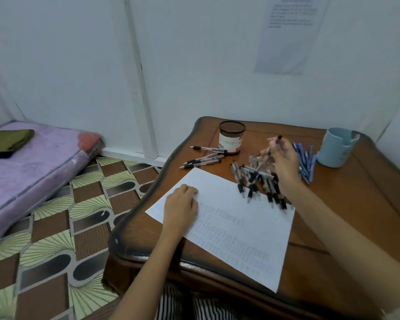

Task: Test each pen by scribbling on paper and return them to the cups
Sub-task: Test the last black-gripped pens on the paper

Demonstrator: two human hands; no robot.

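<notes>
A white sheet of paper (231, 218) with faint rows of scribbles lies on the brown wooden table (346, 204). My left hand (180, 204) rests on the sheet's left part, knuckles up. My right hand (283, 158) is raised above a heap of black-grip pens (256, 181) and pinches one clear pen (274, 144) with a black cap end, which is blurred. Three more black-grip pens (203, 158) lie beside a black mesh cup (231, 137). Several blue pens (306, 162) lie next to a light blue cup (336, 146) at the right.
The table stands against a white wall with a printed sheet (289, 33) stuck on it. To the left are a patterned floor (62, 222) and a purple mattress (28, 167) carrying a dark green folded item (7, 142).
</notes>
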